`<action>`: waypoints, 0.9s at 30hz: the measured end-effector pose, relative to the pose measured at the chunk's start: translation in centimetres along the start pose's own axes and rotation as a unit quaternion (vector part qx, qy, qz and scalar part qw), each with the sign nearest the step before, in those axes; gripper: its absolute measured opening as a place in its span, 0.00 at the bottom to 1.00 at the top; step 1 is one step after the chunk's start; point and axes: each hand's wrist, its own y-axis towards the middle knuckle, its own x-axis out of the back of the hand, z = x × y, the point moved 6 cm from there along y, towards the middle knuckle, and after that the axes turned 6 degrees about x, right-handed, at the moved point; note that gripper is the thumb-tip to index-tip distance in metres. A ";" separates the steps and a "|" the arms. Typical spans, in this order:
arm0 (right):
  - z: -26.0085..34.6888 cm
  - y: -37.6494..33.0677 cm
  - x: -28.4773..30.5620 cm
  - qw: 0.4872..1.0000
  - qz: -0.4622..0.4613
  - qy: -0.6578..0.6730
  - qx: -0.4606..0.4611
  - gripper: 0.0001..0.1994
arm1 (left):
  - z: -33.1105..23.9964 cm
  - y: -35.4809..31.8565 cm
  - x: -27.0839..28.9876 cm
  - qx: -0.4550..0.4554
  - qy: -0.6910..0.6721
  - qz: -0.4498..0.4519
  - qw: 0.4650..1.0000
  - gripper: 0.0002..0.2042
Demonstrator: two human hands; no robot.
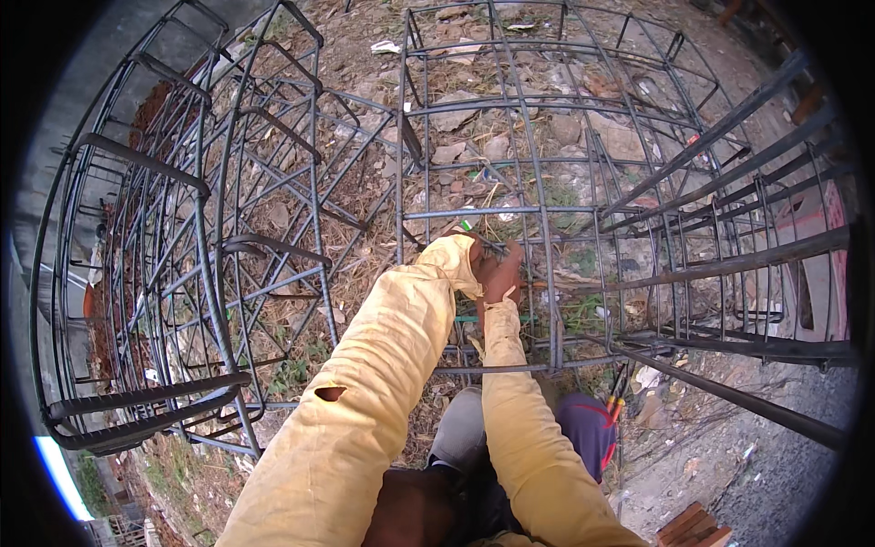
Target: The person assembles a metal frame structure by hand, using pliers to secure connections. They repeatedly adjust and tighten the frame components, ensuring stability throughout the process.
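Both our hands meet at the rebar cage [547,210]; left hand [472,251] and right hand [504,273] apparently gripping its bars; grip unclear.

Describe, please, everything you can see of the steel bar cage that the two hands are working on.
The steel bar cage is an open box-like frame of dark ribbed rods, long bars crossed by rectangular ties in a grid. It lies over bare ground strewn with stones, dry leaves and weeds, visible through its gaps. The left hand and right hand, both in yellow sleeves, meet at a bar crossing on its near face. A similar cage lies to its left.
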 end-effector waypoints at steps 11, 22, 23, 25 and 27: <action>4.8 -0.6 0.7 0.998 -0.020 -0.039 0.055 0.14 | 0.2 0.4 0.2 -0.039 -0.042 0.026 0.998 0.09; 8.5 -4.9 0.5 0.958 0.114 -0.184 0.188 0.17 | 0.7 0.5 0.0 -0.051 -0.058 0.054 0.996 0.09; 8.3 -5.0 0.4 0.959 0.109 -0.171 0.198 0.19 | 0.4 0.8 0.0 -0.047 -0.053 0.053 0.996 0.09; 8.8 -5.7 -0.2 0.965 0.133 -0.155 0.162 0.21 | 0.2 1.1 0.4 -0.034 -0.041 0.048 0.997 0.09; 9.5 -6.6 -0.8 0.972 0.165 -0.126 0.114 0.22 | 0.5 1.1 0.4 -0.020 -0.030 0.044 0.998 0.09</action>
